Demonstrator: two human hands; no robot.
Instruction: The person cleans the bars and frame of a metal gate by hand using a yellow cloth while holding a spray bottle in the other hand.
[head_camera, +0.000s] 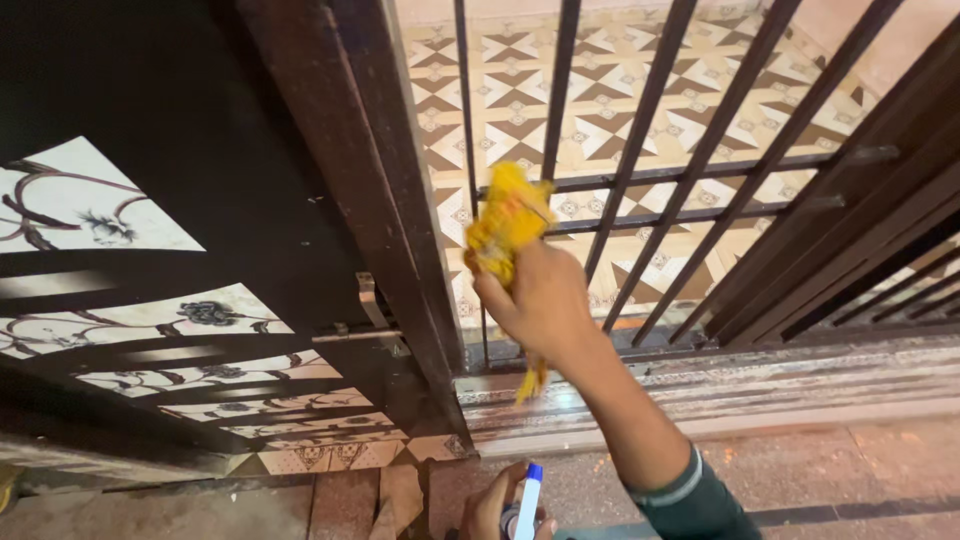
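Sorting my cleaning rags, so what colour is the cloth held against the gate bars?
Yellow cloth, gripped in the right hand; the head view shows it.

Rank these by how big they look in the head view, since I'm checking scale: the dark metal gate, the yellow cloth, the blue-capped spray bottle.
1. Dark metal gate, by far the largest.
2. Crumpled yellow cloth, held in the right hand.
3. Blue-capped white spray bottle in the left hand; partly cut off by the frame edge, so its full size is unsure.
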